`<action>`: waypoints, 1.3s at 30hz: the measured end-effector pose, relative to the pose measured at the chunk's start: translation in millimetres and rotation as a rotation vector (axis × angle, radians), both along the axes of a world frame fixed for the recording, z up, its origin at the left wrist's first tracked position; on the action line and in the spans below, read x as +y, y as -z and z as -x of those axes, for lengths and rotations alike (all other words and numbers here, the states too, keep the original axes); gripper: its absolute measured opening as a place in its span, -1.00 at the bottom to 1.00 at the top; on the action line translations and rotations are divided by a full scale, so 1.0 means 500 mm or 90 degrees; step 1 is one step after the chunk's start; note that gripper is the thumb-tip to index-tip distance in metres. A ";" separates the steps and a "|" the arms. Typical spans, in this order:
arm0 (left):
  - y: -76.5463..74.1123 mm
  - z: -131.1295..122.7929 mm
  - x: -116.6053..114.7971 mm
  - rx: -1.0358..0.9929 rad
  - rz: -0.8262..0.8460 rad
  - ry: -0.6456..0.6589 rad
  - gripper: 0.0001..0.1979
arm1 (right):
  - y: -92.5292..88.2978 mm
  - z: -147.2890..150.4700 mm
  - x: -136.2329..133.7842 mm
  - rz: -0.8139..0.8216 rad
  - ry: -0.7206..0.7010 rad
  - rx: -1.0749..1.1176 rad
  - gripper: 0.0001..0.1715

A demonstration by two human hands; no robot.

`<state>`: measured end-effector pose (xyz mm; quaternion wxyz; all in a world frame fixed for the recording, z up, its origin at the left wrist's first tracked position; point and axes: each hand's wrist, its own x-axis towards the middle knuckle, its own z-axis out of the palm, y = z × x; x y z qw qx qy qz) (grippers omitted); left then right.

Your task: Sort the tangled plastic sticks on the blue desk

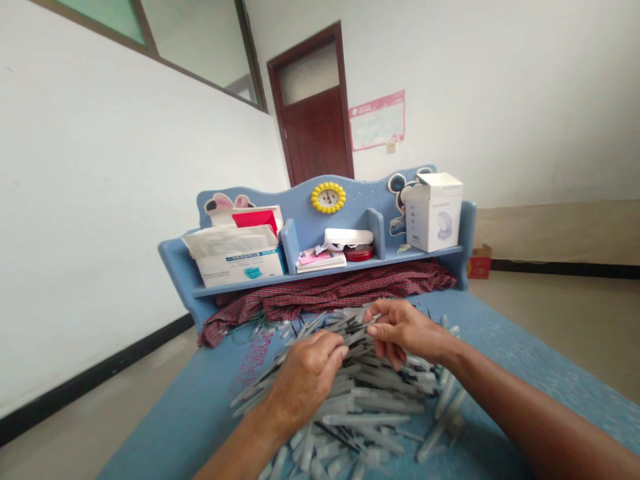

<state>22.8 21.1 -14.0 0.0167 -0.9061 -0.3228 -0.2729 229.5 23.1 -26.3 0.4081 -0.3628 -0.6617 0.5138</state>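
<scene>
A large heap of clear and greyish plastic pens (370, 400) is spread over the blue desktop, with thin dark ones among them. Over the heap's left side is my left hand (314, 367), its fingers pressed together; whatever lies inside them is hidden from this angle. My right hand (405, 331) hovers over the far right part of the heap, thumb and forefinger drawn close and the other fingers curled downward. Too little shows at its fingertips to name anything there. The two hands face each other with a small gap between them.
A blue desk (505, 353) has a raised shelf (280, 283) at its back. On it stand a mask box (240, 263), a stack of papers (320, 261), a red round case (359, 253) and a white carton (434, 215). A checked cloth (340, 287) lies bunched under the shelf.
</scene>
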 end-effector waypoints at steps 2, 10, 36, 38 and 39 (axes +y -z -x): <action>0.000 0.000 0.000 -0.006 0.003 0.001 -0.79 | -0.001 0.001 -0.001 0.003 0.019 -0.026 -0.58; 0.001 -0.002 0.001 0.000 -0.003 -0.006 -0.78 | -0.004 -0.002 -0.002 0.008 -0.012 -0.007 -0.54; 0.006 -0.003 0.003 0.025 0.006 -0.009 -0.78 | 0.005 0.002 0.014 0.001 0.076 0.105 -0.77; 0.005 -0.002 0.004 0.022 0.008 -0.012 -0.78 | 0.005 -0.002 0.015 0.007 0.081 0.104 -0.77; 0.005 -0.001 0.005 0.022 0.009 -0.013 -0.78 | 0.005 -0.003 0.015 0.012 0.083 0.108 -0.78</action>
